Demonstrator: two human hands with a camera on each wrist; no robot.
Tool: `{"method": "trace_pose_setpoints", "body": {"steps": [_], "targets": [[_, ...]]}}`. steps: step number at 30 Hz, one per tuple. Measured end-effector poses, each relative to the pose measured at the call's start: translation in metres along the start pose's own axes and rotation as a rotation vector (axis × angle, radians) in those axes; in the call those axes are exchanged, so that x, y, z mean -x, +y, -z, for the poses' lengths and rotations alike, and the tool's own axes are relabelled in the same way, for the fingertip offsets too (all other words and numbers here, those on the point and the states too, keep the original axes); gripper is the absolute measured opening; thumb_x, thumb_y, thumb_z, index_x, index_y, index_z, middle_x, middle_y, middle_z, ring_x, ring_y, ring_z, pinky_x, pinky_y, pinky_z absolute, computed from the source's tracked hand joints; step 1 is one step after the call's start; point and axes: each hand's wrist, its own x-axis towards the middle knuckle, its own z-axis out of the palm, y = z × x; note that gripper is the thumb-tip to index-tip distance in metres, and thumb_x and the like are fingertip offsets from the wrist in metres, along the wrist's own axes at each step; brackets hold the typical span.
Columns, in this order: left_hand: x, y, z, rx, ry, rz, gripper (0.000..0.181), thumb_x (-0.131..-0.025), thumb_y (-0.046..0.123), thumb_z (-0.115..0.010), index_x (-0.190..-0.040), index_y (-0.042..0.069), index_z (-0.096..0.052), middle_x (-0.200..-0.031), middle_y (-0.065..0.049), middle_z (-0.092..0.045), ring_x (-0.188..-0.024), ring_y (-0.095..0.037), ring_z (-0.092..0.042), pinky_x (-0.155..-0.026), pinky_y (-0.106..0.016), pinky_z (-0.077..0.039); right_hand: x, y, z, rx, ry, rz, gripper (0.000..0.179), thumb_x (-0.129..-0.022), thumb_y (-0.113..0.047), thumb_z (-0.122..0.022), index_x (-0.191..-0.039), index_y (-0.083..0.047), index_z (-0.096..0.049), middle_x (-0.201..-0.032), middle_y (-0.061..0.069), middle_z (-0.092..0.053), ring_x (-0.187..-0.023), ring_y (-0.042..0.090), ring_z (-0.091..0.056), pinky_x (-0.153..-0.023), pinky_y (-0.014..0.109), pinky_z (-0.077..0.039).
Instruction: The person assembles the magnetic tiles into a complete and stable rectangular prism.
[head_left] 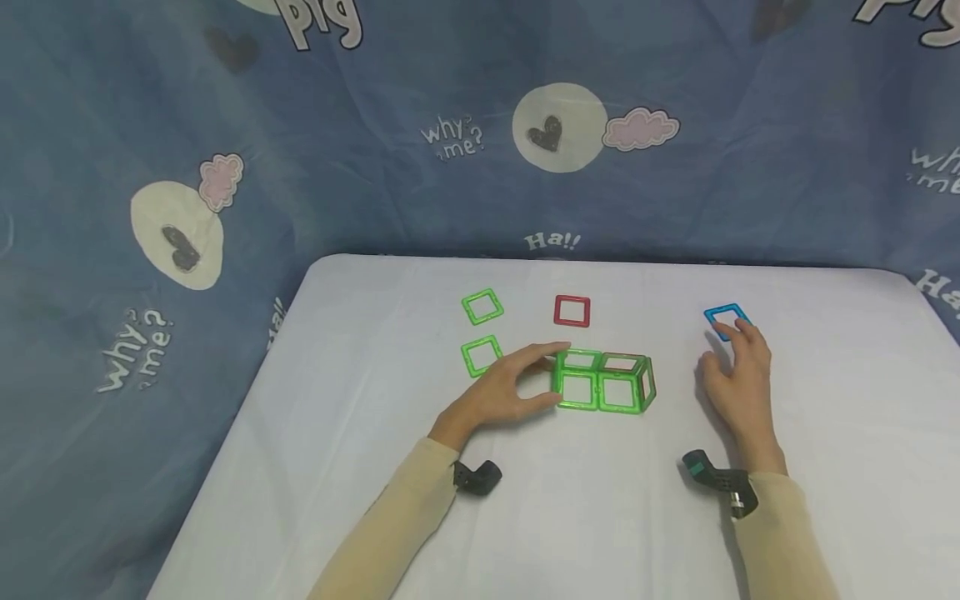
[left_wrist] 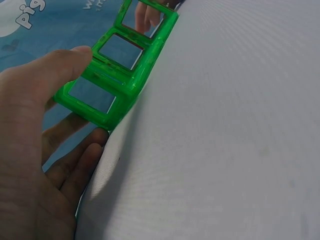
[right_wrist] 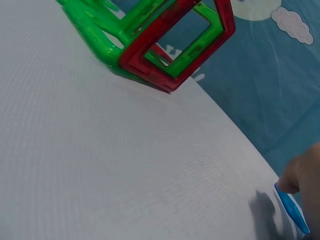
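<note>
Head view: my left hand [head_left: 504,394] grips the green box [head_left: 604,382] to steady it — my right hand [head_left: 735,371], fingers relaxed, touches the blue tile [head_left: 726,320].

1. The green tile structure [head_left: 603,382] stands near the middle of the white table: two joined open boxes of translucent square frames, with what seems a red frame at its right end.
2. The blue square tile [head_left: 726,321] lies flat, well apart to the right.
</note>
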Motion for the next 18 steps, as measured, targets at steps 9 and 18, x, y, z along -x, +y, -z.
{"method": "trace_pose_setpoints", "body": {"steps": [9,18], "targets": [[-0.0020,0.0010,-0.0016,-0.013,-0.003,0.012,0.069,-0.084,0.036,-0.070,-0.143,0.038,-0.035,-0.140,0.017,-0.045,-0.118,-0.002,-0.053,-0.109,-0.031,-0.038,-0.0011,0.0016,0.0003,0.073,-0.037,0.006,0.049,-0.093,-0.009,-0.044,-0.140,0.001,-0.038,-0.151,0.023,-0.026,-0.145,0.040,-0.007,-0.113,0.066,-0.005],[0.0003,0.0023,0.0006,-0.006,0.001,0.015,0.069,-0.084,0.037,-0.070,-0.142,0.041,-0.035,-0.140,0.017,-0.045,-0.118,-0.003,-0.053,-0.109,-0.033,-0.039,-0.0006,-0.0007,-0.0028,0.090,-0.020,0.004,0.045,-0.092,-0.006,-0.044,-0.136,0.003,-0.044,-0.141,0.027,-0.037,-0.140,0.042,-0.019,-0.115,0.059,-0.014]]}}
